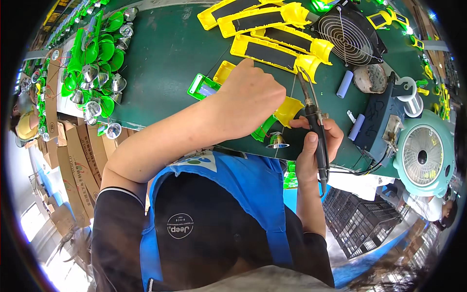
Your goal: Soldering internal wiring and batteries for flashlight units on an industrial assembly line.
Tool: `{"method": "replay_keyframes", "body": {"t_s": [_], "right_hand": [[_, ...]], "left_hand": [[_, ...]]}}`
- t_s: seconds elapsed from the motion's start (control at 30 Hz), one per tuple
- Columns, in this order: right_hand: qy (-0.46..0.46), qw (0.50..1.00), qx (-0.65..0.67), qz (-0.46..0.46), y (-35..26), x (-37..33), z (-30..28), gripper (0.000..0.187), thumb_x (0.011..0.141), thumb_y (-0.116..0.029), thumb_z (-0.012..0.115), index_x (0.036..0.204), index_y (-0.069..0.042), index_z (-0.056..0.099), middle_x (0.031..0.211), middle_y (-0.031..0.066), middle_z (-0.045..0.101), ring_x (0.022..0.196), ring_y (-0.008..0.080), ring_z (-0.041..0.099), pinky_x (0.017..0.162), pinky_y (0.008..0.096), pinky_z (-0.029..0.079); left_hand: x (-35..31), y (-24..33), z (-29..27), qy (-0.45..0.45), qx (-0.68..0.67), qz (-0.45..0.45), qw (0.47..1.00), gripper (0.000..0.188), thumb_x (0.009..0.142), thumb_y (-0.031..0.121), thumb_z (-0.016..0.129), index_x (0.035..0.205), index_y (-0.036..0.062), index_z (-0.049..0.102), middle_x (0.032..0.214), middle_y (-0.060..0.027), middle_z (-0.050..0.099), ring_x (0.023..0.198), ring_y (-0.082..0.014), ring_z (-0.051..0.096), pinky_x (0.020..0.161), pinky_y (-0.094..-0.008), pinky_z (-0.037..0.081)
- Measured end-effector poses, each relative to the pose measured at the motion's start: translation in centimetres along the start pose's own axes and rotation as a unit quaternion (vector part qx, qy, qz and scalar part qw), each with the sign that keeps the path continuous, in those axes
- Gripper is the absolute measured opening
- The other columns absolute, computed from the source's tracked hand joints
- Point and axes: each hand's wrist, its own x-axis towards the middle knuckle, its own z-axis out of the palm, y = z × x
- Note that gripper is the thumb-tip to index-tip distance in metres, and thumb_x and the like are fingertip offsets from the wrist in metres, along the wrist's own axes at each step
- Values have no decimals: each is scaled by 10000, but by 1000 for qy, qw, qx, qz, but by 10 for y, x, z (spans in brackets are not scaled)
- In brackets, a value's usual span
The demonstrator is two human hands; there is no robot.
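Note:
My right hand [327,140] is wrapped round the black handle of a soldering iron [318,146], whose metal tip points up and away past my left hand. My left hand [253,100] is closed over a yellow plastic casing [290,111]; its fingertips are turned away, so what they pinch is hidden. Beneath that hand, a green plastic piece [265,128] and a small silver reflector cup [277,141] show at the near table edge. Left of the wrist lies a green holder [202,87] with a blue-violet cylindrical battery in it.
Several yellow casings with dark panels [266,51] lie ahead, beside a black fan with a wire guard [346,36]. Right are loose batteries [345,84], a solder spool [412,103], a blue box [377,121] and a pale-green fan [422,156]. Green lamp parts with reflectors [97,73] are piled left.

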Motion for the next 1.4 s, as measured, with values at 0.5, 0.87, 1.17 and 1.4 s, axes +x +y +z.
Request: {"method": "replay_keyframes", "body": {"t_s": [0.5,0.87,1.17,1.4], "right_hand": [[66,991,-100,-59,5,5,-4,410,968,-388,561,1120,-29,433,906,148,667,926,199,611,931,353,412],[-22,989,123,84,-15,5,-25,417,901,-346,670,1055,8,511,934,127,601,841,198,589,829,336,455],[-123,961,89,233,-24,36,-23,248,822,-148,668,947,45,574,746,95,631,630,143,611,623,243,468],[-158,955,64,242,-29,40,-21,184,836,-66,660,953,50,578,787,89,653,649,132,643,645,232,510]], "left_hand": [[-69,-32,-43,167,90,-148,971,142,805,105,660,940,67,678,870,-42,628,828,-245,566,708,-387,410],[-73,-37,-5,155,-203,51,966,93,762,74,712,805,112,639,795,16,608,829,-188,545,818,-354,367],[-62,-30,4,89,-112,51,988,119,764,90,678,764,116,562,769,-18,483,813,-200,514,872,-391,373],[-61,-31,4,90,-115,42,988,119,782,89,664,758,115,549,768,-20,480,803,-193,512,871,-390,370]]}}
